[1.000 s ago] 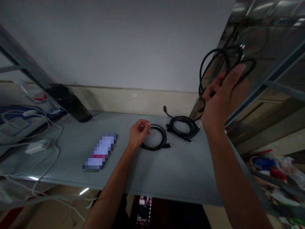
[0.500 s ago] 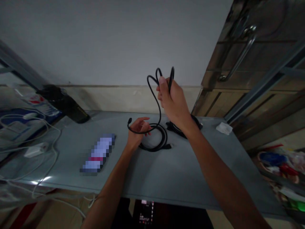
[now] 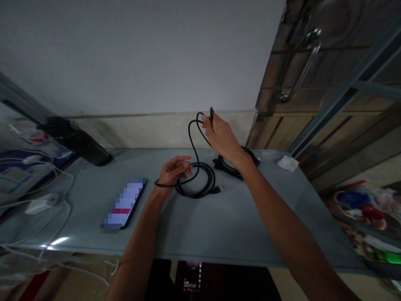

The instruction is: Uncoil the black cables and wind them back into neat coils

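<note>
A black cable [image 3: 191,138] rises from the table in loose bends to my right hand [image 3: 221,136], which pinches it in front of the wall. Its lower part lies in round coils [image 3: 214,177], with a plug end [image 3: 216,190] on the right side. My left hand [image 3: 173,171] has its fingers curled at the left edge of these coils. One loop of the cable passes around the left wrist. How firmly the left fingers grip is partly hidden. Behind my right forearm sits a second coiled black cable [image 3: 230,169].
A phone [image 3: 125,205] lies on the grey table [image 3: 232,225], left of my left arm. A black bottle [image 3: 81,142] and white cords with an adapter [image 3: 42,203] are farther left. Crumpled white paper [image 3: 288,163] sits by the right edge. Below the front edge shows a lit screen [image 3: 192,276].
My right hand has come down and slightly left with the cable. The free cable end near my left hand has dropped, and a loop now lies around the wrist. The view has shifted slightly.
</note>
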{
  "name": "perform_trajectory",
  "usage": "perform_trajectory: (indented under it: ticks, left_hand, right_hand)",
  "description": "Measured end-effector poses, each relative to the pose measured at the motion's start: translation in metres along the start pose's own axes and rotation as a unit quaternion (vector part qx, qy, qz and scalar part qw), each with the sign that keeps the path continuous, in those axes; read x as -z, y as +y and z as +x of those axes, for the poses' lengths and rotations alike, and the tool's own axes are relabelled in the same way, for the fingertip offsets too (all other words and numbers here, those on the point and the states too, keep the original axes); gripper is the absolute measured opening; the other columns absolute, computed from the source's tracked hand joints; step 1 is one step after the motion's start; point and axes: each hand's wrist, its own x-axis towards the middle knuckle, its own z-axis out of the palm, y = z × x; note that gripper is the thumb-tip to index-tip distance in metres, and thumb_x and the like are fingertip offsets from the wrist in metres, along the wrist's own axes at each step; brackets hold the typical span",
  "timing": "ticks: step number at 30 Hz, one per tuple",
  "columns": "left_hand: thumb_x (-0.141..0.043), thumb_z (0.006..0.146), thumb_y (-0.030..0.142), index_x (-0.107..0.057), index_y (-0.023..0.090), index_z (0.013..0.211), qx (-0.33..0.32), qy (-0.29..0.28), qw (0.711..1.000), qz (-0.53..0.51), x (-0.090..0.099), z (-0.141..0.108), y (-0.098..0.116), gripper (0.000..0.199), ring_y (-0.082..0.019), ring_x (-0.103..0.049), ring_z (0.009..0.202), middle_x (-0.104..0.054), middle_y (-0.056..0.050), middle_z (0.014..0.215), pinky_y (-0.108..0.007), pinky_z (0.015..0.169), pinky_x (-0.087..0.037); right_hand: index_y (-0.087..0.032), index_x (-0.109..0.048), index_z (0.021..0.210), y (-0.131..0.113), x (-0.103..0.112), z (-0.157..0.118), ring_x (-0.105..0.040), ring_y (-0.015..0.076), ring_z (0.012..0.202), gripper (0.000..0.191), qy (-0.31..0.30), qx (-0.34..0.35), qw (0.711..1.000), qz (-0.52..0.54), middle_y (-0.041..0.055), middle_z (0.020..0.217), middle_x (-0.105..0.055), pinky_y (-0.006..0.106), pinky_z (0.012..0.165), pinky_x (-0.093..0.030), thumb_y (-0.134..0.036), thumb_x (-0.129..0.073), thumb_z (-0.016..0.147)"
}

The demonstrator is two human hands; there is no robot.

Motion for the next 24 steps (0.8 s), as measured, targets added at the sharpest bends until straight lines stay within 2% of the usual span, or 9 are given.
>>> perform_trajectory:
  ticks: [3, 7, 10, 13, 15, 17, 19, 22, 24]
  left_hand:
    - [-0.099, 0.076, 0.031, -0.086, 0.025, 0.114, -0.02, -0.013, 0.999, -0.036, -0.001, -0.005, 0.005, 0.041, -0.021, -0.077, 0.088, -0.081, -0.006, 0.098, -0.033, 0.076, -0.061]
    - [-0.094, 0.064, 0.015, -0.084, 0.024, 0.121, -0.021, -0.021, 0.98, -0.198, 0.004, -0.013, 0.013, 0.059, -0.024, -0.077, 0.109, -0.08, -0.005, 0.107, -0.039, 0.103, -0.062]
    - [-0.085, 0.074, 0.018, -0.082, 0.024, 0.125, -0.028, 0.001, 0.952, -0.305, 0.011, -0.015, 0.017, 0.052, -0.024, -0.077, 0.109, -0.08, -0.006, 0.109, -0.04, 0.104, -0.062]
    - [-0.074, 0.092, 0.023, -0.081, 0.023, 0.124, -0.031, 0.03, 0.935, -0.352, 0.014, -0.01, 0.018, 0.033, -0.022, -0.078, 0.102, -0.081, -0.006, 0.105, -0.036, 0.095, -0.065]
    - [-0.068, 0.099, 0.022, -0.081, 0.02, 0.124, -0.001, 0.043, 0.934, -0.355, 0.013, -0.006, 0.017, 0.028, -0.021, -0.079, 0.097, -0.082, -0.007, 0.102, -0.033, 0.09, -0.066]
    - [-0.065, 0.102, 0.019, -0.08, 0.015, 0.125, 0.04, 0.043, 0.936, -0.346, 0.009, -0.004, 0.016, 0.029, -0.023, -0.082, 0.101, -0.085, -0.01, 0.106, -0.034, 0.089, -0.067]
    - [-0.063, 0.101, 0.018, -0.079, 0.01, 0.13, 0.072, 0.027, 0.938, -0.337, 0.003, -0.004, 0.016, 0.033, -0.027, -0.082, 0.115, -0.085, -0.016, 0.121, -0.035, 0.093, -0.068]
    - [-0.061, 0.1, 0.018, -0.076, 0.005, 0.138, 0.104, -0.01, 0.938, -0.329, -0.003, -0.006, 0.016, 0.042, -0.034, -0.077, 0.134, -0.078, -0.024, 0.144, -0.041, 0.105, -0.067]
    - [-0.06, 0.1, 0.016, -0.076, 0.005, 0.138, 0.118, -0.011, 0.936, -0.333, -0.004, -0.006, 0.017, 0.042, -0.035, -0.077, 0.135, -0.078, -0.024, 0.145, -0.044, 0.109, -0.066]
  right_hand:
    - [-0.018, -0.066, 0.111, 0.01, 0.011, 0.006, -0.074, 0.0221, 0.091, 0.064, 0.043, -0.011, 0.999, 0.013, 0.0083, 0.095, -0.072, 0.041, 0.095, -0.061, -0.07, -0.03, 0.121]
    - [-0.02, -0.066, 0.108, 0.017, 0.025, 0.01, -0.074, 0.0218, 0.09, 0.06, 0.086, -0.025, 0.996, -0.013, 0.0079, 0.096, -0.073, 0.04, 0.096, -0.06, -0.066, -0.031, 0.122]
    - [-0.02, -0.066, 0.109, 0.018, 0.033, 0.008, -0.075, 0.0233, 0.092, 0.058, 0.071, -0.027, 0.997, -0.033, 0.0107, 0.101, -0.076, 0.04, 0.096, -0.06, -0.063, -0.031, 0.122]
    - [-0.02, -0.067, 0.108, 0.014, 0.039, 0.002, -0.074, 0.0235, 0.093, 0.056, 0.021, -0.021, 0.999, -0.045, 0.011, 0.101, -0.076, 0.037, 0.093, -0.057, -0.061, -0.032, 0.123]
    - [-0.02, -0.066, 0.104, 0.006, 0.042, -0.002, -0.073, 0.023, 0.09, 0.053, -0.024, -0.022, 0.998, -0.059, 0.0098, 0.096, -0.075, 0.035, 0.089, -0.054, -0.057, -0.033, 0.124]
    - [-0.02, -0.066, 0.101, -0.004, 0.043, -0.006, -0.07, 0.0217, 0.086, 0.049, -0.081, -0.024, 0.994, -0.076, 0.0083, 0.092, -0.073, 0.033, 0.085, -0.051, -0.053, -0.037, 0.124]
    - [-0.019, -0.065, 0.098, -0.016, 0.042, -0.01, -0.067, 0.0193, 0.081, 0.045, -0.148, -0.023, 0.986, -0.075, 0.0068, 0.088, -0.072, 0.031, 0.082, -0.047, -0.047, -0.041, 0.124]
    - [-0.019, -0.063, 0.095, -0.033, 0.038, -0.015, -0.063, 0.0156, 0.078, 0.042, -0.251, -0.009, 0.967, -0.045, 0.0048, 0.087, -0.071, 0.029, 0.078, -0.043, -0.042, -0.043, 0.124]
    - [-0.019, -0.062, 0.094, -0.039, 0.034, -0.018, -0.062, 0.0147, 0.078, 0.04, -0.301, 0.007, 0.953, -0.029, 0.0043, 0.089, -0.072, 0.028, 0.076, -0.041, -0.042, -0.046, 0.123]
